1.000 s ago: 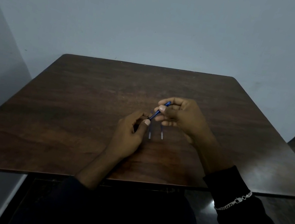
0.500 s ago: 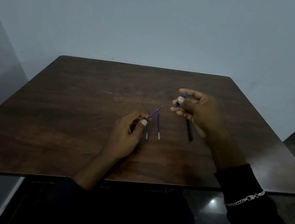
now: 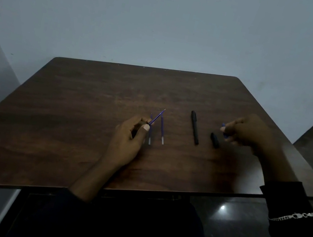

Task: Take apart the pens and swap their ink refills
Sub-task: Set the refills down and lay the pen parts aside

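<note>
My left hand pinches the lower part of a pen whose thin blue refill sticks out, tip pointing up and right. Two loose blue refills lie on the table: one right beside the left thumb, the other just to its right. A black pen barrel lies further right, with a short black cap piece next to it. My right hand hovers at the right, closed on a small blue pen piece, mostly hidden by the fingers.
The dark wooden table stands against a grey wall, with a wall close on the left. Its front edge runs near my body. A dark glossy floor shows at the lower right.
My right hand pulled the blue piece off the refill and carried it far to the right, uncovering the black barrel and cap. My left hand stayed with the bare refill sticking out.
</note>
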A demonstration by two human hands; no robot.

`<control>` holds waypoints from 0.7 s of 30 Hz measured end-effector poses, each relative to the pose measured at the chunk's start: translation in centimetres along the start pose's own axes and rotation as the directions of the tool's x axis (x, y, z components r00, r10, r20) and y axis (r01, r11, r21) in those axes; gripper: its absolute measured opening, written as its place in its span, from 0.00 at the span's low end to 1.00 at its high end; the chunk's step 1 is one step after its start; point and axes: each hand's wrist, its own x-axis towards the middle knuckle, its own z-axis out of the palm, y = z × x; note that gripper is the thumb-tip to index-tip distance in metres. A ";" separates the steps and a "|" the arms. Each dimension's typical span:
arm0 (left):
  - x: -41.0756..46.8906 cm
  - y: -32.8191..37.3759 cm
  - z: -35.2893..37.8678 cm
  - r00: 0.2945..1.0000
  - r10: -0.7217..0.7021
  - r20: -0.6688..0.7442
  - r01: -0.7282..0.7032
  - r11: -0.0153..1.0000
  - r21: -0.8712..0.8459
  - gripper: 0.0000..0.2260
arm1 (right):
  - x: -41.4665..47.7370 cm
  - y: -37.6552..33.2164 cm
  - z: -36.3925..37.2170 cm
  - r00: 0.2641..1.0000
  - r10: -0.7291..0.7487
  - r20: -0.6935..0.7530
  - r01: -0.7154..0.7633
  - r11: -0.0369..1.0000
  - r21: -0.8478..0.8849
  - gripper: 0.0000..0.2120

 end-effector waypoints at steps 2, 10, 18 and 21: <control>0.0 0.0 0.0 1.000 -0.007 0.003 0.007 1.000 0.007 0.07 | -0.1 0.4 0.3 1.000 0.026 0.011 -0.026 0.998 -0.060 0.02; -0.1 0.3 -0.1 1.000 -0.017 0.000 0.017 1.000 0.022 0.08 | -0.6 0.8 1.2 0.997 0.063 0.031 -0.062 0.997 -0.053 0.05; -0.1 0.3 -0.2 1.000 -0.007 0.006 0.007 0.999 0.035 0.07 | -0.8 1.4 1.2 0.998 0.015 -0.069 -0.009 0.997 0.077 0.11; 0.0 0.3 -0.2 1.000 -0.012 0.005 0.012 0.999 0.034 0.08 | -1.2 0.8 1.3 0.979 -0.131 -0.156 0.143 0.987 0.071 0.12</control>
